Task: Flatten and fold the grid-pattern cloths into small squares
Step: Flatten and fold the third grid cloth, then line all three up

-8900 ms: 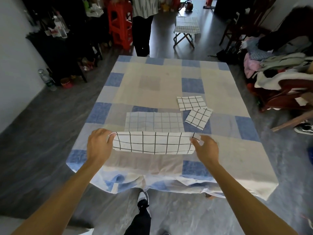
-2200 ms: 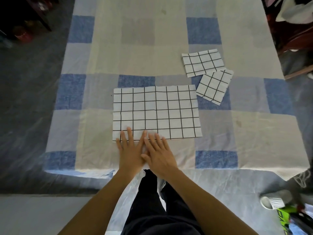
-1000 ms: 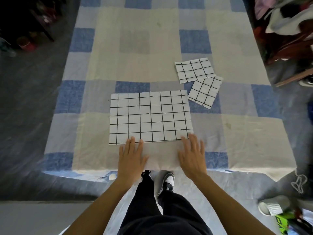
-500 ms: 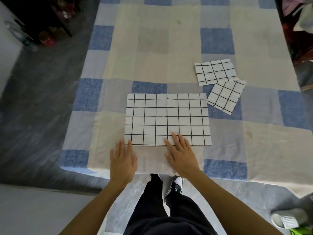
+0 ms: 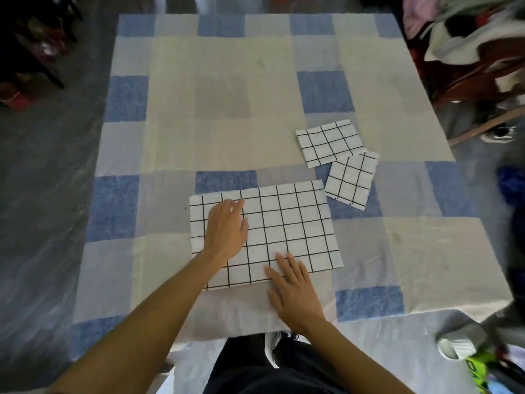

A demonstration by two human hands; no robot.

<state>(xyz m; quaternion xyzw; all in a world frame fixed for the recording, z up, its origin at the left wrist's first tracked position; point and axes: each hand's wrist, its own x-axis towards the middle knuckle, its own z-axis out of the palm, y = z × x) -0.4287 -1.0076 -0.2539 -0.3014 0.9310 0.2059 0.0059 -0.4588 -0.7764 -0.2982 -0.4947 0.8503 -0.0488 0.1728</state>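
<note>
Grid-pattern cloth (image 5: 284,228), a white black-lined rectangle, lies flat on the checked tablecloth (image 5: 221,81). My left hand (image 5: 227,231) presses it, fingers straight and together. My right hand (image 5: 295,291) lies spread on its six o'clock edge. Far folded square (image 5: 328,142) and near folded square (image 5: 350,179) touch at two o'clock.

Left hand (image 5: 227,231) — now farther onto cloth (image 5: 295,223)

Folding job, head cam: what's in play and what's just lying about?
In play: large grid cloth, far folded square, near folded square, left hand and right hand, both pressing it.
Lying about: clothes pile, slipper, shoe.
</note>
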